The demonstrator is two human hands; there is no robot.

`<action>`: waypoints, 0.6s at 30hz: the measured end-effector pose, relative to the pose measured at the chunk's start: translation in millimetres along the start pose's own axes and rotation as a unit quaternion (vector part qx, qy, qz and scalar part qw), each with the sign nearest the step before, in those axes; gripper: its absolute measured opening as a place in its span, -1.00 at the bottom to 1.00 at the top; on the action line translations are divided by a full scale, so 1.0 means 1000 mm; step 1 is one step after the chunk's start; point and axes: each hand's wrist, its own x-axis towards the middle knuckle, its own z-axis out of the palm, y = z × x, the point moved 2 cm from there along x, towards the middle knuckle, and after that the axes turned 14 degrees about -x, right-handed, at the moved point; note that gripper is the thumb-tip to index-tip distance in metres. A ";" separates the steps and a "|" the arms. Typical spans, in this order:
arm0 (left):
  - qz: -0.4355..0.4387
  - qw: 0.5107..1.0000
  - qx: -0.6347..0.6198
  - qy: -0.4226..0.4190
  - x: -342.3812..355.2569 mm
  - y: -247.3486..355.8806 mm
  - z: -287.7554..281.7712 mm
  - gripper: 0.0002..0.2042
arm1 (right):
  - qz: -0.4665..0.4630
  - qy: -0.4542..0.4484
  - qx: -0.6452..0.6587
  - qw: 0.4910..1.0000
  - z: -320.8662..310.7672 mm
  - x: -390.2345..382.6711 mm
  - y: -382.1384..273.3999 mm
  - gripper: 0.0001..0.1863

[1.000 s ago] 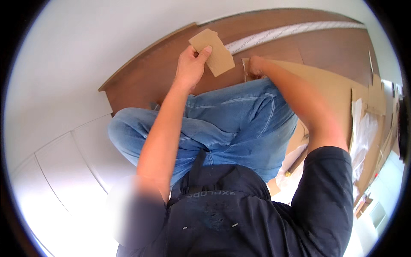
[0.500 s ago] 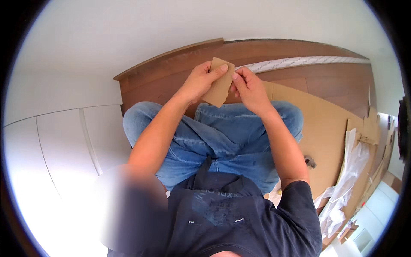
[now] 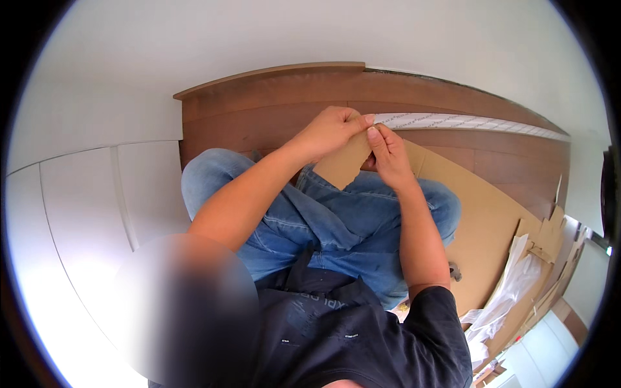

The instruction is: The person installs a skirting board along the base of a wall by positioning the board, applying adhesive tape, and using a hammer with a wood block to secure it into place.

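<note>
A small piece of brown cardboard (image 3: 341,167) with a ragged lower right edge is tilted above my crossed legs. My left hand (image 3: 331,134) is closed on its upper part, thumb across the top corner. My right hand (image 3: 391,156) pinches its right edge, the thumb on the near side and the other fingers curled behind. Both thumb tips almost meet at the upper right corner. Beyond my hands, a long white strip with printed marks (image 3: 466,121) lies along the brown wood floor, its left end partly hidden by my fingers.
A large flat cardboard sheet (image 3: 482,223) covers the floor at my right, with a small dark object (image 3: 455,271) on it. Crumpled clear plastic (image 3: 511,291) and cardboard scraps lie farther right. Brown skirting board (image 3: 272,74) edges the white wall ahead; white panels (image 3: 84,220) stand at left.
My left hand has slid to the cardboard's upper corner, and both thumbs have come together there. The cardboard sits lower and farther right in the picture; the whole view has shifted slightly.
</note>
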 end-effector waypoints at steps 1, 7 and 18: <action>0.000 1.000 0.021 -0.002 0.001 -0.001 -0.001 -0.61 | 0.027 -0.029 0.041 0.998 -0.001 0.001 0.000 -0.64; 0.062 0.997 0.055 0.005 0.011 -0.004 0.007 -0.60 | -0.072 0.096 -0.088 0.989 -0.006 0.006 0.011 -0.66; 0.098 0.985 0.129 0.067 0.003 0.018 0.003 -0.55 | 0.024 0.035 0.067 0.997 0.003 0.002 -0.006 -0.76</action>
